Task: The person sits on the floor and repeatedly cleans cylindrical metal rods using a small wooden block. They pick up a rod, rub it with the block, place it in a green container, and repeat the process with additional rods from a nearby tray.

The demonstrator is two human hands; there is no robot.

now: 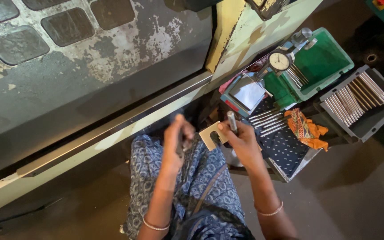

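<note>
Beside worn machine (90, 66), upright steel pin (231, 121) in right hand (243, 140)

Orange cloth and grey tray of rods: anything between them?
Nothing lies between them in the head view: the orange cloth sits apart from the grey tray, with only a dark gap there.

The 1 head-worn camera looked steeply down from above the person's lap, close over the hands. It faced the worn machine panel (90, 66), which filled the upper left. Right of that panel, the green tray (330, 58) reached the frame's edge.
</note>
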